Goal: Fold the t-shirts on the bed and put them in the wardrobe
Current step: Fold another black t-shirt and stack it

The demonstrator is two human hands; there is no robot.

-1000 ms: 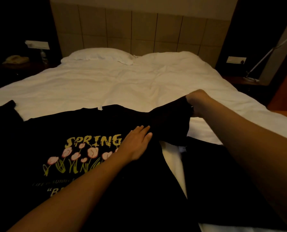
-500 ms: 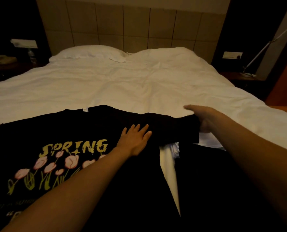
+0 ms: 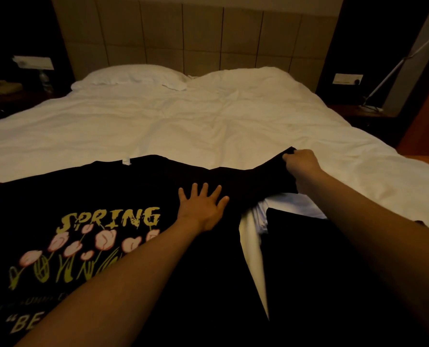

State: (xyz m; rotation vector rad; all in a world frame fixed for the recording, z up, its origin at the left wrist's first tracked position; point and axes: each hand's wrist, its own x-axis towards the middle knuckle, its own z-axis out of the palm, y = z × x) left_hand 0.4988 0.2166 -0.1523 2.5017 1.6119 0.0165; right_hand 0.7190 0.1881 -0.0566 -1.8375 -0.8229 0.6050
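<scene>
A black t-shirt (image 3: 138, 186) with a yellow "SPRING" print and pink tulips lies face up on the white bed (image 3: 183, 126), its collar pointing toward the pillows. My left hand (image 3: 203, 207) presses flat on the shirt's right shoulder area, fingers spread. My right hand (image 3: 301, 165) grips the end of the shirt's right sleeve and holds it stretched out to the right, a little above the duvet. A second black garment (image 3: 333, 259) lies to the right under my right forearm, with a strip of white fabric between the two.
A white pillow (image 3: 131, 76) lies at the head of the bed before a padded headboard (image 3: 196, 36). Dark nightstands flank the bed, the left one (image 3: 13, 96) with a telephone, the right one (image 3: 363, 113) with a slanted lamp arm. The wardrobe is out of view.
My right hand has pulled the sleeve outward to the right and upward, stretching it straight. My left hand stays pressed on the shirt, fingers now more spread. The camera has shifted slightly.
</scene>
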